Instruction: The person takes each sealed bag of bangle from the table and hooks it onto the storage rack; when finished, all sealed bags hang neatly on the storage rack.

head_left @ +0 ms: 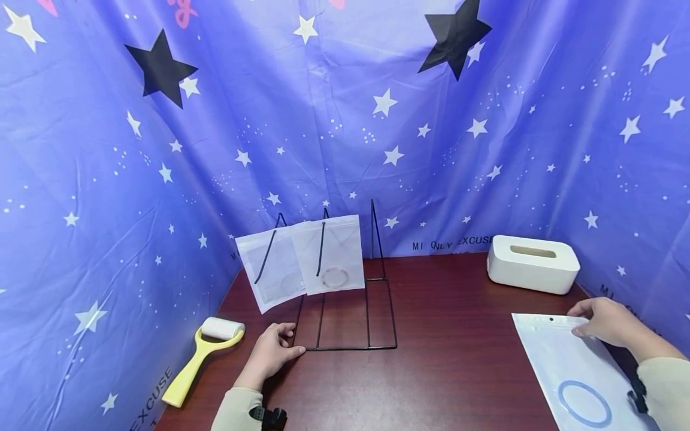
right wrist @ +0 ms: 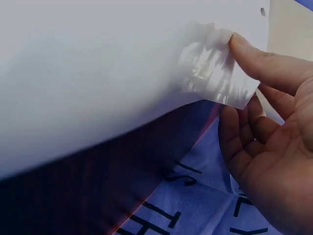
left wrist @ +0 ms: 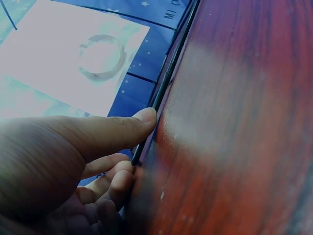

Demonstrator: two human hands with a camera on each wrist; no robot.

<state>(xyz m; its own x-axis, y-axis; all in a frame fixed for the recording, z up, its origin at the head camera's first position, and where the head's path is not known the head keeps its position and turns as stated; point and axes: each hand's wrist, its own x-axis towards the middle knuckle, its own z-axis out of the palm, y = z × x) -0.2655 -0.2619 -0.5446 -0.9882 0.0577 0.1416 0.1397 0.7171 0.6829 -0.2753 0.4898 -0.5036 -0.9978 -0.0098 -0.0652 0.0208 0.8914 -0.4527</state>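
A black wire display rack lies on the table, its upright hooks at the back. My left hand pinches the rack's front left corner; in the left wrist view the thumb presses on the wire, with curled fingers beside it. Two white zip bags, the left bag and the right bag, hang from the rack's hooks, each showing a faint ring shape. On the right, my right hand grips the top edge of another white zip bag with a blue ring showing in it.
A yellow-handled lint roller lies at the table's left edge. At the back right stands a white tissue box. A blue star-patterned curtain surrounds the dark red table at the back and sides.
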